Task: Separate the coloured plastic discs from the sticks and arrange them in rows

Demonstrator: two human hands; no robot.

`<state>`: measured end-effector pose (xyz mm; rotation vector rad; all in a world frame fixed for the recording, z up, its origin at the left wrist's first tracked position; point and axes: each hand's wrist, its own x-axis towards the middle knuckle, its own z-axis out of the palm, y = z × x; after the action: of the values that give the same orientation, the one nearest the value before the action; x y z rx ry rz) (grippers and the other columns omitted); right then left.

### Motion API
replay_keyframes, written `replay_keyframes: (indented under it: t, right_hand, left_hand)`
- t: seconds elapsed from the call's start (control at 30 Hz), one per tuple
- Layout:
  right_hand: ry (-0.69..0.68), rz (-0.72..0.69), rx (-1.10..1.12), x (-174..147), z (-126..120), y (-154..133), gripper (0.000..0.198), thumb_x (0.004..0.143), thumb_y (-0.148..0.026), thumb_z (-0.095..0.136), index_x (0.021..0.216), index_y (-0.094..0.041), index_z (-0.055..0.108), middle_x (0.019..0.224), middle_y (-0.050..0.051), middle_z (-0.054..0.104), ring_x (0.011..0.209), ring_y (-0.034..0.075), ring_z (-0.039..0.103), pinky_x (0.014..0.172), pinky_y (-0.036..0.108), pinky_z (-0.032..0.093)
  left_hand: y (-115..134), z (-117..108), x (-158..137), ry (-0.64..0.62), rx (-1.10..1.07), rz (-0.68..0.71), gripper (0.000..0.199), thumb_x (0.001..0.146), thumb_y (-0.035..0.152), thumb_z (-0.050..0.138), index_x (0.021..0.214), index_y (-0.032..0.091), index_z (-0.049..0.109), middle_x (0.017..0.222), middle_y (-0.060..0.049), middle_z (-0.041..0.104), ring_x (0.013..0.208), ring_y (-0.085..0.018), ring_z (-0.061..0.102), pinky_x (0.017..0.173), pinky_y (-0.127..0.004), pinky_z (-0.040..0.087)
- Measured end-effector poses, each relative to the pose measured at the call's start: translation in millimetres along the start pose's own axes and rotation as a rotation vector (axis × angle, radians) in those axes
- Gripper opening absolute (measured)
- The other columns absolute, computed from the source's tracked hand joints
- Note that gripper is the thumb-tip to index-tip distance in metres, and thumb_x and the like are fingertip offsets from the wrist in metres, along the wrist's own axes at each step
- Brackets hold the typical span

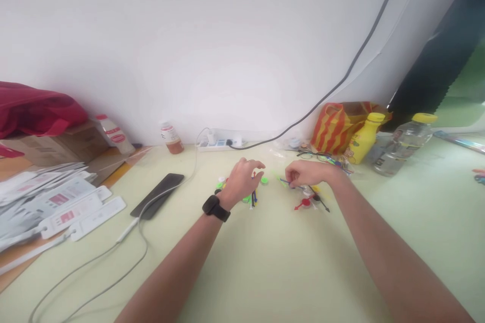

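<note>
My left hand [242,179], with a black watch on its wrist, hovers over a pile of small plastic pieces. Its thumb and index finger are apart, and nothing shows between them. Partly under it lie several thin arrow-tipped sticks [255,197] in black, yellow and white. A bright green disc [264,180] rests just right of its fingertips. My right hand [305,173] is pinched on a thin blue plastic stick [284,180], whose end points left; a blurred yellow-green piece is beside it. Below that hand are a red disc with arrow [305,203] and a black arrow stick [324,205].
A phone [157,196] with a white cable lies left, near a stack of white tags [64,207]. Along the wall stand a small bottle [172,137], a power strip [215,145], a striped bag [329,126], a yellow bottle [364,139] and a clear bottle [403,144].
</note>
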<state>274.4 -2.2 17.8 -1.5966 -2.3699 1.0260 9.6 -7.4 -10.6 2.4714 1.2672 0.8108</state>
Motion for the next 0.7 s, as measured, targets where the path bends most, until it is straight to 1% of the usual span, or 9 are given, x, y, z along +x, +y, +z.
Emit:
replay_keyframes:
  t: [0.1,0.17,0.23,0.3,0.43,0.5,0.6,0.67,0.7]
  right_hand:
    - [0.098,-0.098,0.188,0.6,-1.5,-4.6,0.020,0.082,-0.041,0.073,0.085,-0.023,0.063,0.085,0.003,0.074,0.075,0.018,0.065,0.069,0.031,0.050]
    - [0.133,-0.162,0.352,0.3,-0.7,-11.5,0.022,0.086,-0.041,0.069,0.092,-0.023,0.061,0.086,0.003,0.073,0.077,0.017,0.065,0.074,0.032,0.051]
    - [0.146,-0.195,0.480,0.1,2.1,-20.4,0.019,0.087,-0.037,0.068,0.096,-0.022,0.060,0.085,0.003,0.072,0.078,0.017,0.064,0.077,0.032,0.052]
    - [0.147,-0.195,0.552,-0.1,6.2,-29.9,0.014,0.086,-0.030,0.066,0.094,-0.021,0.059,0.084,0.002,0.071,0.079,0.016,0.064,0.079,0.031,0.052]
    - [0.145,-0.226,0.622,1.2,14.8,-44.8,0.010,0.084,-0.024,0.061,0.092,-0.022,0.056,0.079,-0.001,0.066,0.077,0.015,0.061,0.079,0.030,0.049]
    - [0.169,-0.236,0.604,4.7,17.8,-46.9,0.009,0.085,-0.025,0.059,0.093,-0.022,0.056,0.076,-0.003,0.062,0.073,0.014,0.057,0.072,0.028,0.045]
    - [0.314,-0.165,0.457,15.2,20.9,-38.8,0.014,0.089,-0.030,0.053,0.099,-0.023,0.061,0.077,-0.003,0.058,0.069,0.014,0.050,0.064,0.027,0.039]
    - [0.412,-0.090,0.303,24.5,23.7,-25.8,0.021,0.091,-0.029,0.049,0.104,-0.023,0.064,0.082,-0.001,0.061,0.073,0.016,0.053,0.066,0.028,0.040]
    - [0.435,-0.060,0.222,29.2,25.8,-17.9,0.023,0.091,-0.027,0.049,0.107,-0.022,0.065,0.087,0.001,0.063,0.078,0.018,0.055,0.069,0.028,0.041]
  left_hand:
    - [9.2,-7.3,1.2,0.007,-0.139,0.029,0.023,0.100,0.034,0.059,0.115,0.024,0.074,0.120,-0.005,0.077,0.106,-0.025,0.066,0.091,-0.038,0.052]
    - [18.1,-9.7,1.1,-0.014,-0.233,0.066,0.026,0.100,0.038,0.061,0.119,0.025,0.073,0.122,-0.004,0.076,0.105,-0.023,0.068,0.088,-0.035,0.054]
    - [25.4,-9.2,0.8,-0.018,-0.311,0.101,0.029,0.100,0.041,0.063,0.123,0.025,0.071,0.122,-0.004,0.076,0.105,-0.022,0.070,0.088,-0.033,0.056]
    - [28.7,-6.2,0.7,0.008,-0.364,0.116,0.029,0.099,0.040,0.065,0.123,0.024,0.070,0.119,-0.005,0.077,0.104,-0.021,0.072,0.089,-0.033,0.057]
    - [26.4,-0.5,2.3,0.065,-0.441,0.132,0.020,0.098,0.036,0.067,0.112,0.021,0.069,0.107,-0.006,0.077,0.095,-0.020,0.074,0.086,-0.033,0.060]
    - [24.5,0.1,3.1,0.068,-0.494,0.151,0.016,0.099,0.035,0.065,0.106,0.020,0.068,0.101,-0.006,0.077,0.091,-0.019,0.074,0.084,-0.032,0.060]
    - [22.5,-0.2,3.0,0.059,-0.548,0.128,0.015,0.099,0.034,0.066,0.096,0.019,0.064,0.092,-0.005,0.075,0.085,-0.017,0.074,0.080,-0.031,0.060]
    - [21.5,0.1,1.6,0.045,-0.515,0.098,0.018,0.096,0.034,0.069,0.088,0.019,0.061,0.088,-0.003,0.073,0.082,-0.017,0.072,0.078,-0.030,0.059]
    - [21.2,0.5,0.5,0.032,-0.469,0.086,0.020,0.094,0.034,0.070,0.085,0.019,0.061,0.086,-0.002,0.073,0.081,-0.017,0.072,0.077,-0.030,0.058]
